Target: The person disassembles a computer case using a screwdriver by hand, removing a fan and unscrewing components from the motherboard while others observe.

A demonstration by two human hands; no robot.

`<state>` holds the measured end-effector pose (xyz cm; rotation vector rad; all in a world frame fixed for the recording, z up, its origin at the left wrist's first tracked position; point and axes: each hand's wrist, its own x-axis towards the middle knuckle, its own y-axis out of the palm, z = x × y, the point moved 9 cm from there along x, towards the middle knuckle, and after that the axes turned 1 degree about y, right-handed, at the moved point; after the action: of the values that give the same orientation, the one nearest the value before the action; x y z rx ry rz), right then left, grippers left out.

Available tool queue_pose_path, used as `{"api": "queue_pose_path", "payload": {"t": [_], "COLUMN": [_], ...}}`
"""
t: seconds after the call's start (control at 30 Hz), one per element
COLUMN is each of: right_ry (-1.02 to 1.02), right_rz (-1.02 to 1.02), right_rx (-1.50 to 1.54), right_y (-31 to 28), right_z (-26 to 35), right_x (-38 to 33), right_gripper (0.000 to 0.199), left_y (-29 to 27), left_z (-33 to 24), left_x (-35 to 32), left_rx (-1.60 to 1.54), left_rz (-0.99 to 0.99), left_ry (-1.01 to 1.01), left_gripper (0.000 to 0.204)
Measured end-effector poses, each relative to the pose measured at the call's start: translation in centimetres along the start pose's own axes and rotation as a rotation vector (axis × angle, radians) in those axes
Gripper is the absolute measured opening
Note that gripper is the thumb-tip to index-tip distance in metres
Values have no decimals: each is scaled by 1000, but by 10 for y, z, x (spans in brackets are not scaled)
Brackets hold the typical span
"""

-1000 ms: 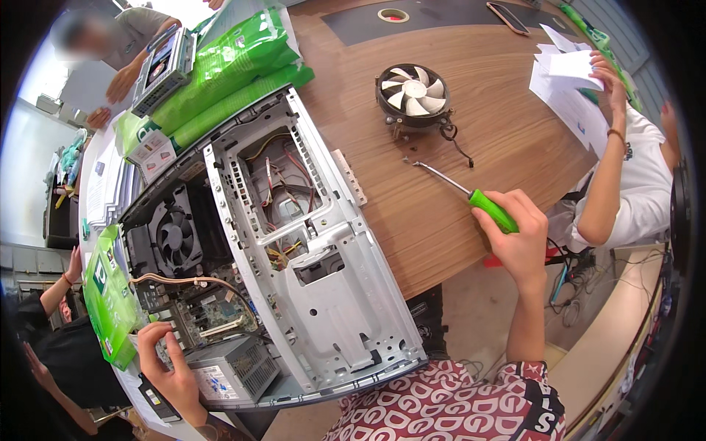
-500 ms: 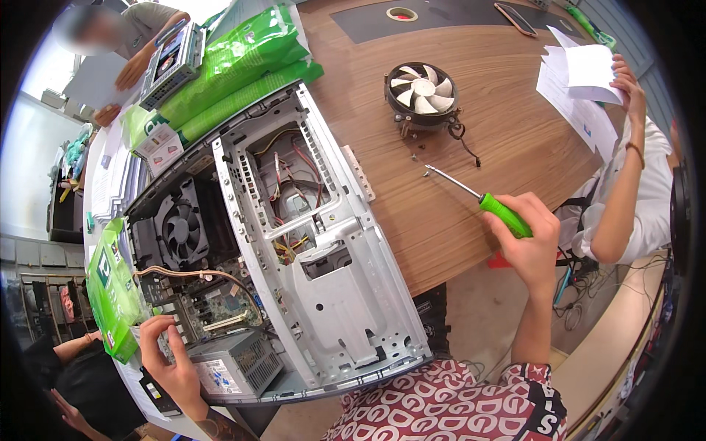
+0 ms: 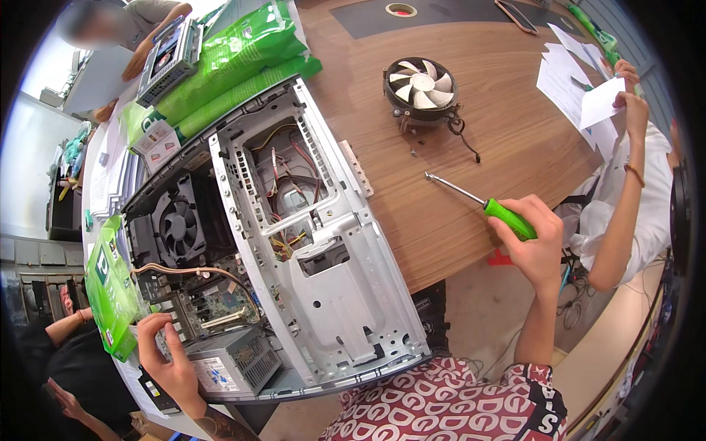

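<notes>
My right hand (image 3: 535, 239) is closed around the green handle of a screwdriver (image 3: 507, 217). The metal shaft points left over the wooden table, and its tip is close to a few small screws (image 3: 413, 153). Behind them sits a round CPU cooler (image 3: 422, 90) with white fan blades and a short black cable. My left hand (image 3: 168, 360) is at the left edge of an opened computer case (image 3: 323, 294), beside the power supply (image 3: 234, 361). Its fingers are curved and apart, with nothing visible in them. Inside the case are a black fan (image 3: 180, 229) and the motherboard (image 3: 220, 298).
Green plastic packages (image 3: 243, 51) and a metal drive (image 3: 169, 62) lie behind the case. Another green bag (image 3: 110, 287) is at its left. A person at the right holds papers (image 3: 603, 103); other people are at the left. A phone (image 3: 516, 16) lies at the far edge.
The screwdriver and my right hand have shifted slightly right and nearer. My left hand has barely moved. The person at the right has lowered and spread the papers.
</notes>
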<state>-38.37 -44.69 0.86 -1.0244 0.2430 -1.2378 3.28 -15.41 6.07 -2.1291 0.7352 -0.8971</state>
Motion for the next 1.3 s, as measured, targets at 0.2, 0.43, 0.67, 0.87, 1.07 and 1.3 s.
{"api": "queue_pose_path", "payload": {"t": [0.2, 0.43, 0.67, 0.87, 1.07, 1.3], "right_ry": [18, 20, 9, 10, -13, -3], "right_rz": [-1, 0, -20, -29, -37, -25], "right_rx": [10, 2, -2, 3, 2, 8], "right_y": [-1, -1, -7, -8, -9, -9], "right_z": [-1, 1, 4, 10, 13, 17], "right_x": [-2, -2, 1, 2, 2, 4], "right_gripper": [25, 25, 24, 23, 22, 22], "left_y": [0, -1, 0, -4, -4, -6], "left_z": [2, 3, 0, 2, -2, -5], "left_x": [0, 0, 0, 0, 2, 1], "left_rx": [-16, -18, -12, -20, -11, -15], "left_rz": [-4, -2, -7, -20, -36, -37], "left_ry": [-23, -16, -12, -30, -7, 8], "left_gripper": [7, 7, 6, 7, 8, 8]}}
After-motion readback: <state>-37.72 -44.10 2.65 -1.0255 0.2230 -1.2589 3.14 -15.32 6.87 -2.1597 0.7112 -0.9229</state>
